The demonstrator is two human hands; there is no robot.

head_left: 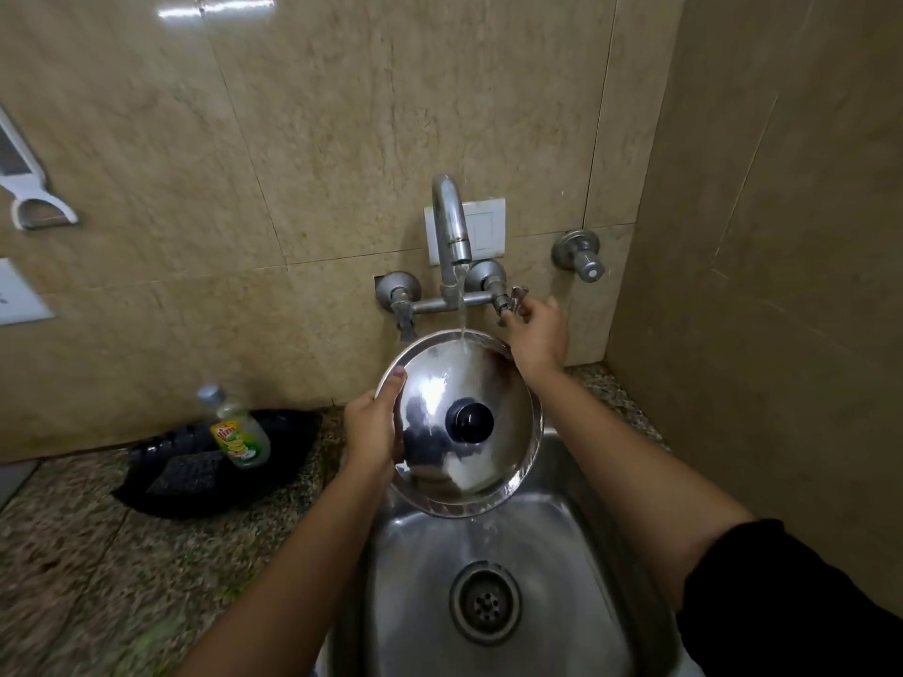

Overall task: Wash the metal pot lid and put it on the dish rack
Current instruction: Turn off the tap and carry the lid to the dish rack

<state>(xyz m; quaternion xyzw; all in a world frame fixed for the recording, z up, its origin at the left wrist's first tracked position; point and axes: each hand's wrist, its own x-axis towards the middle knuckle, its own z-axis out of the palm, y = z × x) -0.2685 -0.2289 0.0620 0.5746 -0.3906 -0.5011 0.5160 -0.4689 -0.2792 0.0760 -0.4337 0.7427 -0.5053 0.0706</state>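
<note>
A round shiny metal pot lid [488, 378] with a black knob in its middle is held tilted above the steel sink [425, 569]. My left hand [374, 427] grips the lid's left rim, thumb on top. Water runs from the curved tap [452, 227] onto the lid's upper part and drips off its lower edge into the basin. My right hand [535, 337] reaches past the lid's far rim with its fingers around the right tap handle [515, 298].
A dish soap bottle [239, 430] stands in a black tray [195, 473] on the speckled stone counter left of the sink. The drain [484, 601] lies in the basin's middle. Another valve [581, 256] sticks out of the tiled wall at right. A side wall closes the right.
</note>
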